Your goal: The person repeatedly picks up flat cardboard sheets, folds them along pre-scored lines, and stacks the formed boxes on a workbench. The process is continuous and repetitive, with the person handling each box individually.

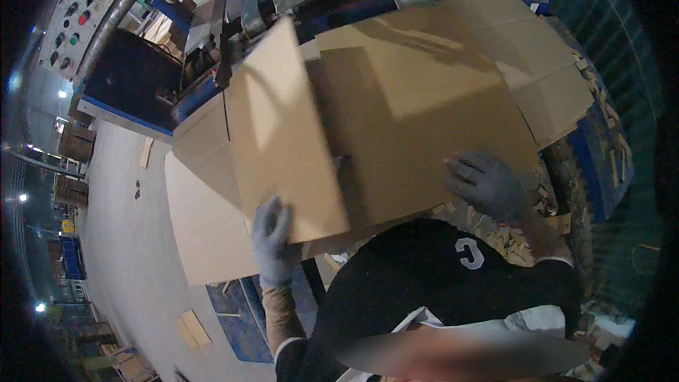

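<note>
Panel position: the raised cardboard panel (283, 141) stands left of centre in the frame, tilted up over the large cardboard sheet (438, 106), which fills the upper centre and right. From my left hand (274, 244), the panel extends upward; its long axis runs from lower centre to upper centre, leaning slightly left at the top. My left hand is the nearer one. Its fingers are closed on the panel's lower left edge. My right hand (484, 180) lies over the sheet's lower right part, fingers loosely extended and gripping nothing; I cannot tell how firmly they press. Whether panel and sheet are joined is not clear.

Materials: both pieces are flat, matte tan board with straight edges. A paler cardboard sheet (205, 219), finely ribbed, lies at left. Small, narrow cardboard scraps (502, 240) collect at lower right. Both gloves are grey.
</note>
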Demonstrator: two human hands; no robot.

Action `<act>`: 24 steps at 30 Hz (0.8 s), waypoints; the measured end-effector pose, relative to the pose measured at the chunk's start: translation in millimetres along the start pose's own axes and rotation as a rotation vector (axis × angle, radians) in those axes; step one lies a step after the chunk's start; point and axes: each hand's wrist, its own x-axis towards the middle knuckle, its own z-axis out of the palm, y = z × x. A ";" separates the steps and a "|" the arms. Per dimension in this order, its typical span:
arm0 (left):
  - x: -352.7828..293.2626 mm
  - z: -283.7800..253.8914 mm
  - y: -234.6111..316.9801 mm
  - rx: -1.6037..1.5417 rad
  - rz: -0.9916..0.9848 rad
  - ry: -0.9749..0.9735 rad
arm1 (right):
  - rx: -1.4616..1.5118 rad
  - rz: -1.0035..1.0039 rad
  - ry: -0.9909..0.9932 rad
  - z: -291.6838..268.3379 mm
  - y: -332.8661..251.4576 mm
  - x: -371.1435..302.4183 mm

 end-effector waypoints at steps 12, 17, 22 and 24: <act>59.0 7.1 -11.6 0.226 0.209 -0.190 | 0.038 0.045 -0.046 27.9 77.7 55.8; 122.6 37.1 -36.6 0.154 0.304 0.043 | 0.050 0.015 0.007 36.3 122.6 104.1; 201.5 69.9 -70.2 0.182 0.282 0.188 | 0.068 0.120 -0.075 62.1 170.0 164.5; 219.5 77.9 -82.0 0.266 0.252 0.180 | -0.065 0.086 -0.006 78.0 184.5 176.0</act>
